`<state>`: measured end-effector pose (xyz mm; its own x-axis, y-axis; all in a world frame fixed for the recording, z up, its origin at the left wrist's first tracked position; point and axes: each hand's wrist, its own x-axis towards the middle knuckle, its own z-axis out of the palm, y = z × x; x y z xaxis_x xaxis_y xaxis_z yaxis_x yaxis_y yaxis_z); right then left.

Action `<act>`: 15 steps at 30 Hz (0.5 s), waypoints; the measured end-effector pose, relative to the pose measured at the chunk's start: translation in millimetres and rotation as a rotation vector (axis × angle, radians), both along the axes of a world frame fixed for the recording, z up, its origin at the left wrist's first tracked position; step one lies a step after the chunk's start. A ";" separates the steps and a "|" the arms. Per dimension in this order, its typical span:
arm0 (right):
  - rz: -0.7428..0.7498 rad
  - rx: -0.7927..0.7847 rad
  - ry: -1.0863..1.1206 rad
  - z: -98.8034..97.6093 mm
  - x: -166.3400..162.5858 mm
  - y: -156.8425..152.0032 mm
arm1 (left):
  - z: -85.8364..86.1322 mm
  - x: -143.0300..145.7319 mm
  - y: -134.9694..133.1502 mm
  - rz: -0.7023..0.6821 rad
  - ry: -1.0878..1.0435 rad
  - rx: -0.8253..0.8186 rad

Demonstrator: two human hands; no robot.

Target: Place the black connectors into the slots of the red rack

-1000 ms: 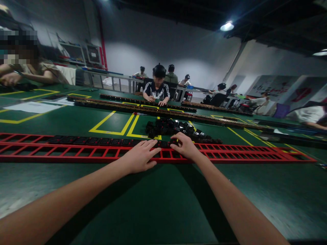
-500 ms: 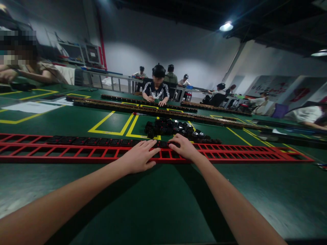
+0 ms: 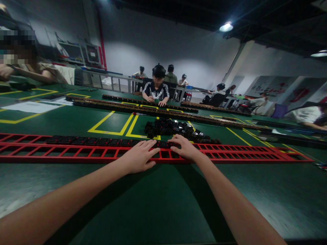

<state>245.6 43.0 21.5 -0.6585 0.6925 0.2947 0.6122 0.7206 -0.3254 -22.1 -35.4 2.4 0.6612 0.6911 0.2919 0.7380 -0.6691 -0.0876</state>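
A long red ladder-like frame (image 3: 224,155) with two rows of slots lies across the table in front of me. Black square pieces (image 3: 93,141) sit side by side in its far row, left of my hands. My left hand (image 3: 138,156) rests on the frame with its fingers spread, holding nothing visible. Just to its right, my right hand (image 3: 185,148) lies over the far row, thumb and fingers apart. Between the fingertips of both hands is one black piece (image 3: 162,144) in a slot. Beyond the hands is a heap of loose black parts (image 3: 176,127).
Long dark strips (image 3: 163,111) run across the green table (image 3: 153,204) farther back. Yellow tape (image 3: 107,132) marks rectangles on it. White paper (image 3: 30,107) lies at the left. A co-worker (image 3: 156,90) sits opposite, another person (image 3: 43,73) at the left.
My right hand has shifted very slightly at the fingertips, its index finger now a little nearer the frame's far edge. My left hand stays almost still.
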 end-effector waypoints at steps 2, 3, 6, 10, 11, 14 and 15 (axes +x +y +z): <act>-0.006 -0.006 -0.005 -0.4 0.7 0.3 | -0.1 0.0 0.2 -0.005 -0.007 0.009; -0.012 -0.005 -0.006 -0.9 0.6 0.5 | 0.3 0.1 0.1 -0.005 -0.004 0.011; -0.011 0.010 -0.002 -2.9 -0.5 0.8 | 2.9 0.8 -0.7 0.005 0.025 0.003; -0.004 0.022 -0.004 -3.5 -1.9 0.3 | 4.3 1.4 -1.5 0.014 0.033 -0.006; -0.004 0.022 -0.009 -3.2 -2.1 0.1 | 3.9 1.3 -1.4 0.011 0.029 -0.002; 0.001 0.022 -0.020 -1.8 -2.3 -0.6 | 2.0 0.5 -0.5 0.001 0.019 0.011; 0.002 0.022 -0.022 -1.2 -2.4 -0.8 | 1.6 0.3 -0.4 -0.001 0.016 0.011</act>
<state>243.3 42.3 20.4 -0.6666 0.6846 0.2949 0.6175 0.7288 -0.2960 -21.8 -35.8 4.0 0.6663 0.6873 0.2894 0.7360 -0.6685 -0.1068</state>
